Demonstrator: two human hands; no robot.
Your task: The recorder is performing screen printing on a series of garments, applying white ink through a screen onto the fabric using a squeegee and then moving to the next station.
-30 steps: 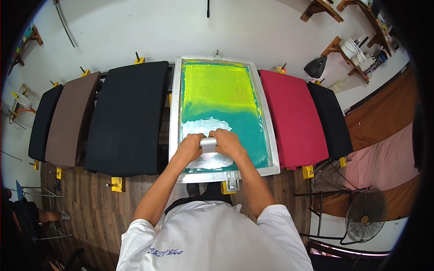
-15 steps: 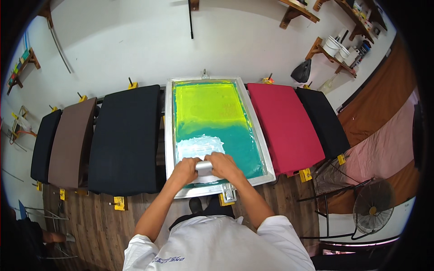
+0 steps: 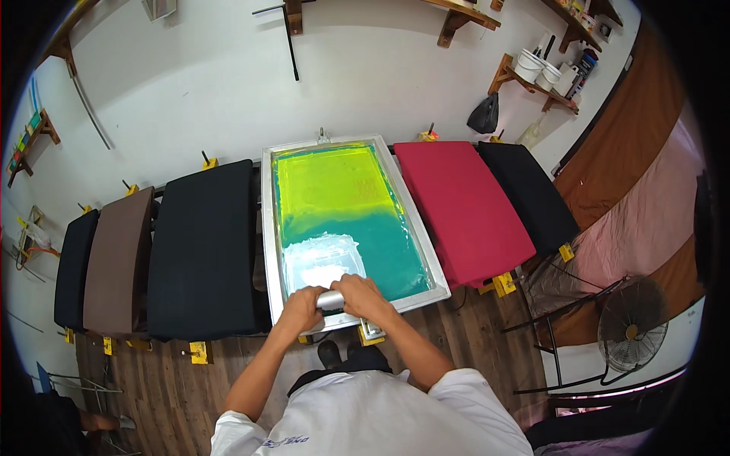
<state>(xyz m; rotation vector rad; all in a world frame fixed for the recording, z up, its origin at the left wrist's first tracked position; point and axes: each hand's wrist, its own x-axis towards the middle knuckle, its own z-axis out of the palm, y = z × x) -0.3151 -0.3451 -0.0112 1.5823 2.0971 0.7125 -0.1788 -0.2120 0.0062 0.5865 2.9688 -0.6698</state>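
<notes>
A screen-printing frame point(image 3: 411, 216) with silver metal rails lies in front of me. Its mesh is yellow-green point(image 3: 327, 173) at the far part and teal point(image 3: 391, 254) nearer me. White ink point(image 3: 322, 252) spreads over the near left of the mesh. At the near end of that patch, a squeegee with a rounded silver handle point(image 3: 330, 301) is gripped from both sides. My left hand point(image 3: 302, 308) closes round its left end, and my right hand point(image 3: 363, 297) round its right end. The squeegee's blade is hidden below the handle and hands.
Black point(image 3: 204, 247), brown point(image 3: 119, 262) and red point(image 3: 464, 209) cloth-covered boards flank the frame, with yellow clamps point(image 3: 199, 353) at their ends. A standing fan point(image 3: 631, 327) is at right. Wall shelves hold white tubs point(image 3: 528, 66). Part of another person's leg point(image 3: 103, 421) shows at lower left.
Both hands have drawn the squeegee closer to me, toward the frame's near edge. More of the white ink shows beyond it. The whole view has shifted slightly.
</notes>
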